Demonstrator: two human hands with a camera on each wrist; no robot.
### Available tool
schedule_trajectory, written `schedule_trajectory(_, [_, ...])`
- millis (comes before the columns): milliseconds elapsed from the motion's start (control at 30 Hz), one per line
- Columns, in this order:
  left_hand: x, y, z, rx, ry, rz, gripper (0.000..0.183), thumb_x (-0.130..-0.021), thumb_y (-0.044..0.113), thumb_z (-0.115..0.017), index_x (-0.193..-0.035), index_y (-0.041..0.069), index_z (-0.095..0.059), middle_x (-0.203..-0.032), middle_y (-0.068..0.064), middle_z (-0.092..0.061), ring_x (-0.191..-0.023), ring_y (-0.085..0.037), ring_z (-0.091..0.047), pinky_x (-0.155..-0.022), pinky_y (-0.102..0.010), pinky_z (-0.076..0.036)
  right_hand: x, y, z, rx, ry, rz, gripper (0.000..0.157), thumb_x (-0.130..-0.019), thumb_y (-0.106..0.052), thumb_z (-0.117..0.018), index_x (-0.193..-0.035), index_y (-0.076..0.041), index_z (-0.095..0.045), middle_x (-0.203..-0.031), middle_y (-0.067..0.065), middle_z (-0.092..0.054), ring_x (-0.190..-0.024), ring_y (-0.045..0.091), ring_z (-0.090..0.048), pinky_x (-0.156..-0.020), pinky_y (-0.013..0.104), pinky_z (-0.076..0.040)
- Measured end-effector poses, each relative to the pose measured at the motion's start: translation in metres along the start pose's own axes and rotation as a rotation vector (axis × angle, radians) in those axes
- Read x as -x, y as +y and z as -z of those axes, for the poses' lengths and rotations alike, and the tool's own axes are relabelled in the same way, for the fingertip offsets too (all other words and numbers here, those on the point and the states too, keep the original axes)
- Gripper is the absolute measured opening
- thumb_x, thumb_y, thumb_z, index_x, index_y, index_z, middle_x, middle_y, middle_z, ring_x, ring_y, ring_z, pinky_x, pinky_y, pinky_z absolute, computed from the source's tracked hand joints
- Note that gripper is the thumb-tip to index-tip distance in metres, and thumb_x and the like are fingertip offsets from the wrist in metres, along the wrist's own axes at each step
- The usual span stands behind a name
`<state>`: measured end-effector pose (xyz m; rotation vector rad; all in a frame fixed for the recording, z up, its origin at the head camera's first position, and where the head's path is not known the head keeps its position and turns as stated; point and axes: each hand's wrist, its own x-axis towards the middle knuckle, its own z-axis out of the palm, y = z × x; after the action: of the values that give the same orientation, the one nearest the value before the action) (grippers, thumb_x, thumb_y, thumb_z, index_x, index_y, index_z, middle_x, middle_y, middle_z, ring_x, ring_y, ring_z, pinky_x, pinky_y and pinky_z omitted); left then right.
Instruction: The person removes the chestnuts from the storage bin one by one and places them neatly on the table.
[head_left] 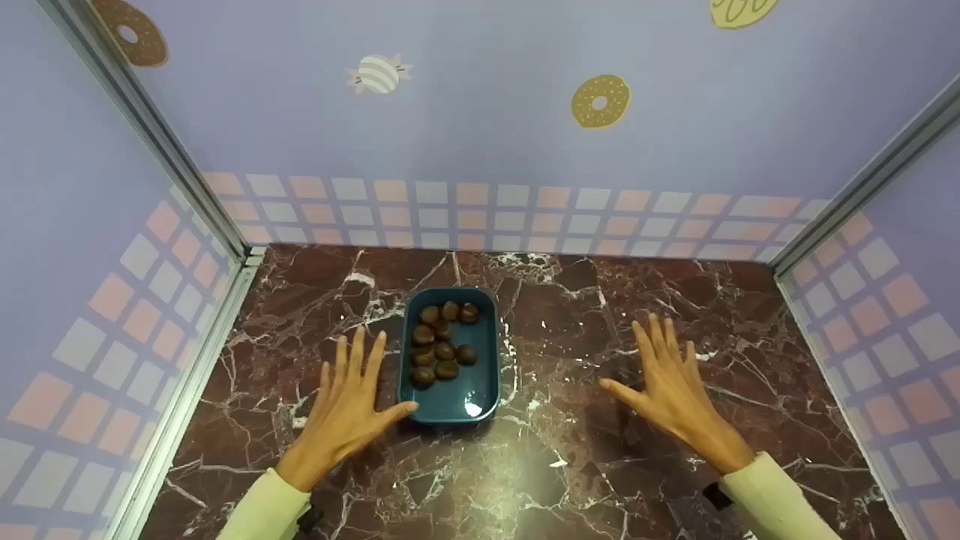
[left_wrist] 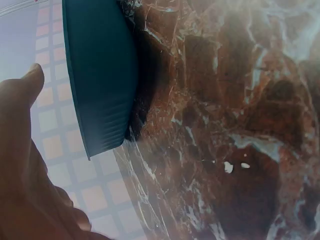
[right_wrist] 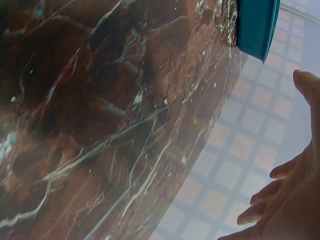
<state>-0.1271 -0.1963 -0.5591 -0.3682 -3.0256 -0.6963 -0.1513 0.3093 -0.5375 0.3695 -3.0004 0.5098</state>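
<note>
A teal rectangular tray (head_left: 450,409) with raised sides stands on the marbled surface, a little left of the middle in the head view. Several round brown chestnuts (head_left: 446,351) lie in it, mostly toward its left and far parts. My left hand (head_left: 349,409) is spread beside the tray's left side, its thumb near the near-left corner; whether the thumb touches the rim I cannot tell. Well to the right of the tray, my right hand (head_left: 671,390) hovers with fingers extended and holds nothing. Both wrist views show the tray's outer wall (left_wrist: 102,75) beyond the thumb.
Dark red marble-patterned tabletop (head_left: 555,435) lies under everything. A lilac back panel (head_left: 480,135) with donut and candy prints and a checked band closes the far side. Side panels (head_left: 90,300) with metal edging stand left and right.
</note>
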Motion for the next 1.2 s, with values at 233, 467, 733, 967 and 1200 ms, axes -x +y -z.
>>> schedule_trajectory(233, [0.005, 0.005, -0.009, 0.099, 0.003, -0.031, 0.121, -0.096, 0.066, -0.076, -0.178, 0.008, -0.009, -0.183, -0.020, -0.005, -0.167, -0.048, -0.007, -0.128, -0.076, -0.011, -0.005, -0.017, -0.010, -0.042, 0.051, 0.060, 0.106, -0.097, -0.058, -0.077, -0.171, 0.001, -0.028, -0.179, 0.029, -0.015, -0.166, 0.050, -0.013, -0.128, 0.075, -0.007])
schedule_trajectory(467, [0.008, 0.008, -0.020, 0.168, 0.063, -0.059, 0.121, -0.093, 0.068, -0.080, -0.176, 0.004, -0.018, -0.180, -0.026, -0.019, -0.162, -0.051, -0.028, -0.127, -0.070, -0.026, -0.012, -0.035, -0.022, -0.077, 0.155, 0.197, 0.094, -0.095, -0.048, -0.082, -0.164, 0.003, -0.043, -0.172, 0.032, -0.034, -0.160, 0.053, -0.031, -0.127, 0.074, -0.019])
schedule_trajectory(733, [0.008, 0.010, -0.032, 0.223, 0.118, -0.091, 0.122, -0.090, 0.062, -0.087, -0.175, 0.003, -0.022, -0.178, -0.027, -0.025, -0.160, -0.051, -0.031, -0.125, -0.069, -0.034, -0.020, -0.053, -0.035, -0.121, 0.186, 0.317, 0.087, -0.093, -0.041, -0.083, -0.158, 0.005, -0.049, -0.166, 0.031, -0.044, -0.153, 0.055, -0.040, -0.124, 0.075, -0.027])
schedule_trajectory(967, [0.007, 0.011, -0.039, 0.279, 0.136, -0.070, 0.121, -0.089, 0.057, -0.090, -0.175, 0.004, -0.024, -0.177, -0.027, -0.024, -0.162, -0.052, -0.027, -0.123, -0.072, -0.033, -0.029, -0.070, -0.045, -0.162, 0.183, 0.396, 0.082, -0.092, -0.039, -0.087, -0.153, 0.005, -0.055, -0.160, 0.029, -0.052, -0.150, 0.055, -0.045, -0.121, 0.075, -0.032])
schedule_trajectory(1200, [0.008, 0.014, -0.045, 0.345, 0.158, -0.033, 0.123, -0.087, 0.056, -0.092, -0.175, 0.003, -0.024, -0.179, -0.026, -0.020, -0.163, -0.052, -0.025, -0.123, -0.072, -0.033, -0.036, -0.088, -0.053, -0.228, 0.158, 0.441, 0.078, -0.092, -0.041, -0.087, -0.150, 0.003, -0.060, -0.155, 0.025, -0.057, -0.146, 0.049, -0.050, -0.120, 0.069, -0.040])
